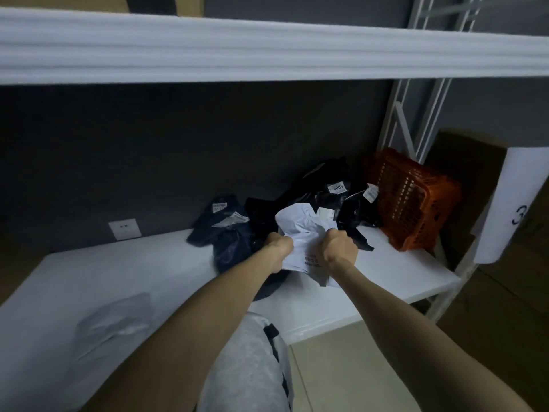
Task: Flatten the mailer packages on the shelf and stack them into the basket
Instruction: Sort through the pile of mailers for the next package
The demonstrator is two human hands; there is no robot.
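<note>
The shelf [133, 272] is white. Toward its back edge lie a dark blue mailer [230, 243] with white labels [230, 219], glossy black mailers [319, 199] with white labels, and a white mailer [300, 230] printed with black text. At the right back corner the basket [413, 200] is orange, its walls a slotted grid. The wall [178, 144] is dark grey.

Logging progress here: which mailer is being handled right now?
The crumpled white mailer, gripped by the left hand and right hand; the navy mailer and black mailers lie on the shelf.
</note>
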